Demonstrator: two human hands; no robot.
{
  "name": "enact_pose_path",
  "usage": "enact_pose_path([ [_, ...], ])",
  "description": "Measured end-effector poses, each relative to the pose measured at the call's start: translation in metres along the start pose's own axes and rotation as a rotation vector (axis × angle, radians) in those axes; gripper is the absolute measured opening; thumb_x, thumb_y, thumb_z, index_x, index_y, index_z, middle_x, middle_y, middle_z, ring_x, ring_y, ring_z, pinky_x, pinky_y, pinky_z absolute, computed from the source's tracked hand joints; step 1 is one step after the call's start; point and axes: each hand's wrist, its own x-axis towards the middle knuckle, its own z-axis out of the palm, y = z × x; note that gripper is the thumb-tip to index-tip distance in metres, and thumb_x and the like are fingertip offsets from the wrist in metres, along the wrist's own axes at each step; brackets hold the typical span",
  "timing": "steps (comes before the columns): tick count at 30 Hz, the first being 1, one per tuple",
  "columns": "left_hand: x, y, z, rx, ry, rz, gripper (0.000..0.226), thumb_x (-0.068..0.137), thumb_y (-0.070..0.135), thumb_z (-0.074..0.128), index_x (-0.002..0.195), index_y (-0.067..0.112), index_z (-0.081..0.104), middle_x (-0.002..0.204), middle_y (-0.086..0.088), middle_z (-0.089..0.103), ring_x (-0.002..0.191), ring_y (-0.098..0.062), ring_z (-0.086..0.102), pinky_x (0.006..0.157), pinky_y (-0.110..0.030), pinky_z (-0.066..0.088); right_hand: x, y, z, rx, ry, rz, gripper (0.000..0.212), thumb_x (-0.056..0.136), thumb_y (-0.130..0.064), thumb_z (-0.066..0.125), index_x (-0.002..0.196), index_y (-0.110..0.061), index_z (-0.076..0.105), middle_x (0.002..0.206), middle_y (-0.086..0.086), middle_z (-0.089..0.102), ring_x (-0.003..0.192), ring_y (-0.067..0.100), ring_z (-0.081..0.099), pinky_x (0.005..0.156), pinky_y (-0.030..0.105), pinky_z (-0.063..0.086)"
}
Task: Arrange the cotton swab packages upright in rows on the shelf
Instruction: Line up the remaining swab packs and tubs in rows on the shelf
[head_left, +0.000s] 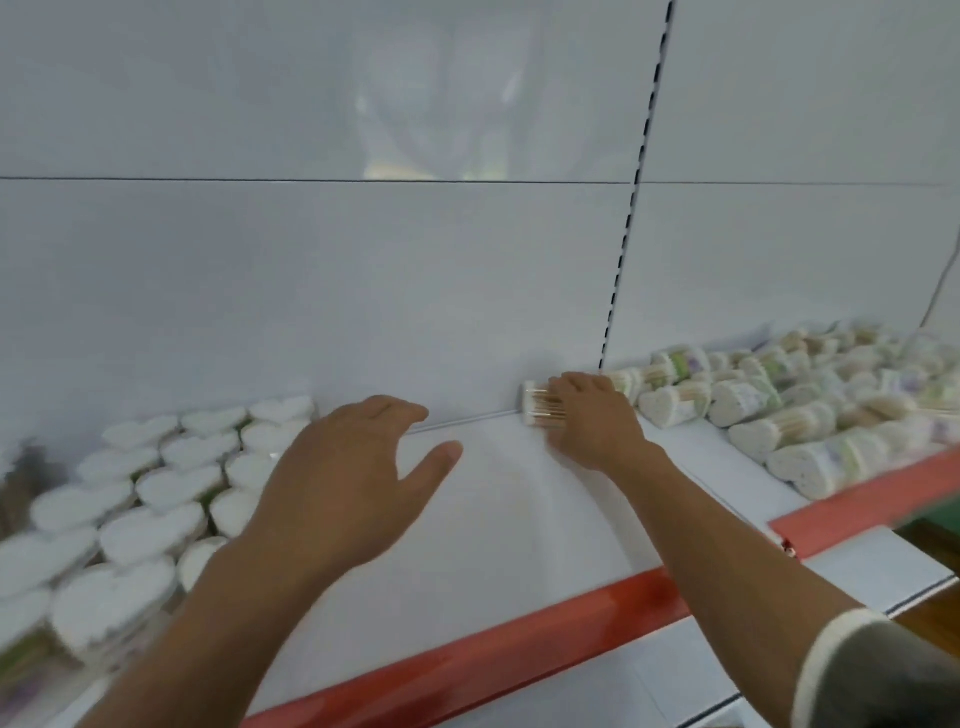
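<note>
On white shelf (493, 519), with right hand (592, 421) fingers clamped on a lying package (535, 405) and left hand (337, 467) fingers spread empty, lift, turn upright, seat flush beside left rows (171, 483).

Left hand (353, 467) spread open — right hand (592, 421), outstretched, grips a package (536, 404).

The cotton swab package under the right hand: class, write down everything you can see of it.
The cotton swab package lies on its side on the white shelf, close to the back panel. Its white end, made of swab tips, faces left, and tan sticks show through what looks like clear wrapping. The right hand grips it from above and covers its right part. Motion blur hides any label.
</note>
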Motion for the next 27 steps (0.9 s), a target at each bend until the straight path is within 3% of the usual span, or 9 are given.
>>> enact_pose_path([
  [5, 0.025, 0.045, 0.039, -0.055, 0.014, 0.01, 0.058, 0.095, 0.065, 0.036, 0.146, 0.038, 0.039, 0.15, 0.021, 0.04, 0.138, -0.004, 0.036, 0.111, -0.023, 0.025, 0.02, 0.024, 0.007, -0.186, 0.106, -0.158, 0.05, 0.09, -0.036, 0.055, 0.136, -0.02, 0.045, 0.135, 0.003, 0.048, 0.124, 0.029, 0.039, 0.099, 0.038, 0.031],
  [7, 0.035, 0.057, 0.052, -0.15, 0.033, -0.029, 0.058, 0.094, 0.063, 0.042, 0.146, 0.038, 0.04, 0.148, 0.023, 0.04, 0.138, -0.002, 0.036, 0.109, -0.021, 0.026, 0.026, 0.034, 0.009, -0.111, 0.13, -0.226, 0.051, 0.088, -0.044, 0.058, 0.132, -0.019, 0.05, 0.129, 0.004, 0.051, 0.12, 0.028, 0.042, 0.098, 0.036, 0.031],
  [9, 0.049, 0.068, 0.064, -0.35, 0.079, -0.093, 0.062, 0.089, 0.064, 0.049, 0.144, 0.038, 0.042, 0.142, 0.023, 0.044, 0.135, -0.001, 0.039, 0.105, -0.021, 0.03, 0.025, 0.044, 0.012, 0.186, 0.195, -0.26, 0.054, 0.084, -0.045, 0.069, 0.128, -0.017, 0.057, 0.12, 0.003, 0.057, 0.113, 0.025, 0.049, 0.094, 0.031, 0.034],
  [12, 0.077, 0.082, 0.085, -0.732, 0.203, -0.225, 0.075, 0.079, 0.065, 0.054, 0.145, 0.031, 0.044, 0.144, 0.016, 0.048, 0.132, -0.003, 0.044, 0.105, -0.024, 0.034, 0.014, 0.055, 0.009, 0.743, 0.22, -0.222, 0.057, 0.078, -0.041, 0.08, 0.127, -0.019, 0.06, 0.113, -0.007, 0.06, 0.1, 0.006, 0.055, 0.088, 0.017, 0.041],
  [15, 0.102, 0.102, 0.106, -0.958, 0.28, -0.293, 0.067, 0.089, 0.045, 0.065, 0.148, 0.027, 0.04, 0.146, 0.01, 0.048, 0.133, -0.005, 0.045, 0.11, -0.026, 0.036, 0.003, 0.06, 0.007, 0.969, 0.178, -0.246, 0.056, 0.077, -0.039, 0.081, 0.127, -0.026, 0.059, 0.115, -0.018, 0.06, 0.1, -0.001, 0.057, 0.085, 0.014, 0.046],
  [19, 0.123, 0.128, 0.133, -1.033, 0.303, -0.29, 0.056, 0.09, 0.033, 0.07, 0.139, 0.035, 0.044, 0.129, 0.018, 0.054, 0.103, 0.016, 0.055, 0.078, -0.002, 0.043, -0.003, 0.06, 0.016, 0.914, 0.171, -0.321, 0.049, 0.076, -0.054, 0.073, 0.119, -0.035, 0.058, 0.108, -0.025, 0.06, 0.101, -0.001, 0.057, 0.081, 0.018, 0.047],
  [22, 0.125, 0.124, 0.145, -0.993, 0.374, -0.274, 0.037, 0.093, 0.02, 0.067, 0.123, 0.039, 0.055, 0.116, 0.016, 0.062, 0.096, 0.012, 0.058, 0.074, -0.003, 0.043, -0.001, 0.063, 0.02, 0.848, 0.138, -0.336, 0.057, 0.076, -0.065, 0.063, 0.124, -0.035, 0.056, 0.114, -0.025, 0.059, 0.107, -0.003, 0.054, 0.089, 0.02, 0.046],
  [25, 0.124, 0.115, 0.148, -0.918, 0.391, -0.257, 0.034, 0.092, 0.013, 0.066, 0.114, 0.037, 0.06, 0.11, 0.012, 0.066, 0.092, 0.011, 0.058, 0.074, -0.003, 0.041, 0.007, 0.078, 0.015, 0.814, 0.331, -0.25, 0.045, 0.083, -0.045, 0.065, 0.123, -0.024, 0.063, 0.118, -0.012, 0.063, 0.112, 0.005, 0.054, 0.097, 0.025, 0.044],
  [27, 0.124, 0.112, 0.149, -0.89, 0.4, -0.238, 0.029, 0.085, 0.022, 0.067, 0.11, 0.037, 0.061, 0.103, 0.012, 0.067, 0.087, 0.01, 0.059, 0.072, -0.003, 0.04, 0.022, 0.088, 0.009, 0.595, 0.507, -0.227, 0.038, 0.081, -0.028, 0.064, 0.117, -0.018, 0.067, 0.115, -0.003, 0.066, 0.113, 0.016, 0.055, 0.096, 0.033, 0.045],
])
